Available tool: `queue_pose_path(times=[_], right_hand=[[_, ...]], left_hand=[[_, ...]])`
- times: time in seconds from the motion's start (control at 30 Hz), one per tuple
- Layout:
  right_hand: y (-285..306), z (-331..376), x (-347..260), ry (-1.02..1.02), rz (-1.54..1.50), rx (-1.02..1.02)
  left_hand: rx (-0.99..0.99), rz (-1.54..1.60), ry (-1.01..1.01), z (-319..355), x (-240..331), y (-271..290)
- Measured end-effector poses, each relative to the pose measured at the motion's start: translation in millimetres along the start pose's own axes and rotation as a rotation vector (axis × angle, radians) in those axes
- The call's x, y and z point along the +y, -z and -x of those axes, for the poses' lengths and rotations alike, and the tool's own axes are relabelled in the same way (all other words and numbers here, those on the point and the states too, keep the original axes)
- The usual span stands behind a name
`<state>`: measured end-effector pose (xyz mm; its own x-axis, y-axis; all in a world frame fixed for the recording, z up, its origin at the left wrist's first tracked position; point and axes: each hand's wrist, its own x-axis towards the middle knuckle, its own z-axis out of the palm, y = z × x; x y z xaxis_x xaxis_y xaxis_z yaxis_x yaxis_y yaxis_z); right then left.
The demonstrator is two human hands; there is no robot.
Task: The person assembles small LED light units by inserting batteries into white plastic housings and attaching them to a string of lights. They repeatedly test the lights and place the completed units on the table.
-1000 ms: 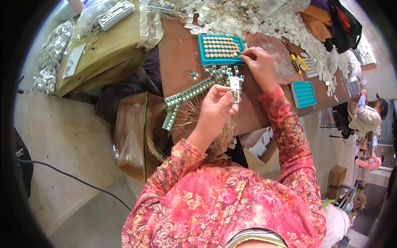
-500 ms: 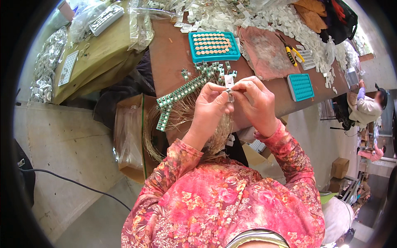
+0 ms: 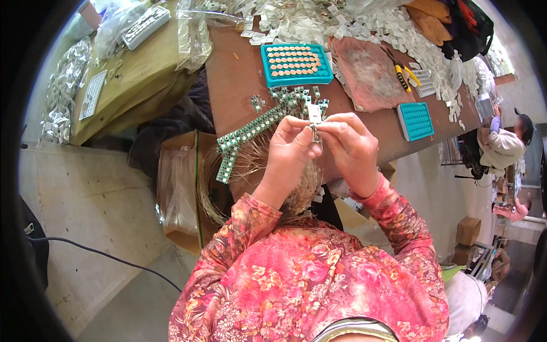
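Note:
A small white plastic piece [image 3: 314, 112] stands up between my fingertips, over the near edge of the brown table. My left hand [image 3: 288, 154] pinches its lower end between thumb and forefinger. From the other side, the closed fingertips of my right hand [image 3: 356, 145] meet the same end. What lies right between the fingertips is too small to make out. Just left of my hands run joined strips of small green circuit boards [image 3: 250, 130] with white round spots. Thin tan wires [image 3: 256, 157] trail from them toward my lap, partly behind my left hand.
Beyond my hands sits a teal tray [image 3: 326, 69] with rows of copper-coloured discs. A pink cloth [image 3: 364, 71], yellow-handled pliers [image 3: 403, 78] and another teal tray [image 3: 416, 119] lie to the right. White plastic pieces [image 3: 342, 25] pile up at the back. A plastic-lined carton [image 3: 179, 188] stands left.
The white piece has tilted and shifted slightly left between my fingertips. My right fingers now lie straighter across its lower end. My left hand has hardly moved.

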<state>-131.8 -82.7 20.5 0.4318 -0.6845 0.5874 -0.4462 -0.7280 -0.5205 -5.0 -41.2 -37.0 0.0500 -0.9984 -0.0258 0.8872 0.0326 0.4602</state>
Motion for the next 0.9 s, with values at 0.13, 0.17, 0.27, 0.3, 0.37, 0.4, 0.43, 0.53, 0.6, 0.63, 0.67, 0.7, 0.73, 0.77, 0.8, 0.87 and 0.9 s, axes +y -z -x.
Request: queue_pose_path(times=[0.13,0.17,0.27,0.3,0.37,0.4,0.43,0.53,0.6,0.63,0.67,0.7,0.73,0.77,0.8,0.87,0.9], right_hand=[[-9.8,7.6,2.3,0.032,-0.028,0.066],[-8.8,7.9,3.4,-0.048,-0.130,0.051],[-4.1,8.7,2.3,-0.280,-0.452,0.015],[-2.7,9.3,0.1,-0.389,-0.584,-0.005],[0.4,9.9,-5.9,-0.605,-0.852,-0.043],[4.6,9.5,-8.5,-0.658,-0.870,-0.080],[7.6,8.8,-11.0,-0.658,-0.909,-0.075],[26.0,2.7,-12.0,-0.692,-0.939,-0.143],[32.4,-4.4,-6.3,-0.802,-1.042,-0.192],[34.0,-5.5,-4.7,-0.818,-1.048,-0.221],[32.4,-4.4,-4.8,-0.805,-0.947,-0.181],[29.1,-2.1,-5.1,-0.743,-0.881,-0.151],[25.4,0.1,-5.2,-0.726,-0.783,-0.118],[19.1,5.7,-8.2,-0.495,-0.398,-0.006],[14.7,8.9,-9.1,-0.271,-0.222,0.088],[12.5,14.6,-8.9,0.018,-0.034,0.139],[16.6,16.2,-7.0,0.087,-0.021,0.099]], left_hand=[[0.015,0.022,-0.008,-1.4,0.7,0.6],[0.017,0.029,-0.006,-0.7,0.4,-0.1],[-0.004,0.040,-0.001,-0.3,-0.5,-2.0],[-0.012,0.043,0.002,0.4,-0.6,-2.9],[-0.049,0.017,0.010,1.7,0.5,-4.7],[-0.069,0.002,0.011,2.2,1.7,-5.9],[-0.082,-0.009,0.035,3.5,3.3,-7.2],[-0.125,-0.019,0.099,11.7,10.4,-13.0],[-0.139,-0.005,0.185,17.5,11.6,-18.7],[-0.151,-0.001,0.222,19.3,12.0,-21.2],[-0.107,0.023,0.242,22.2,10.5,-24.4],[-0.056,0.041,0.255,23.4,9.3,-26.6],[-0.002,0.062,0.266,24.0,7.9,-28.0],[0.036,0.092,0.265,24.4,6.6,-28.8],[0.026,0.121,0.278,22.8,5.9,-28.7],[0.004,0.150,0.281,21.7,5.8,-27.4],[-0.013,0.164,0.280,21.4,5.8,-26.9]])
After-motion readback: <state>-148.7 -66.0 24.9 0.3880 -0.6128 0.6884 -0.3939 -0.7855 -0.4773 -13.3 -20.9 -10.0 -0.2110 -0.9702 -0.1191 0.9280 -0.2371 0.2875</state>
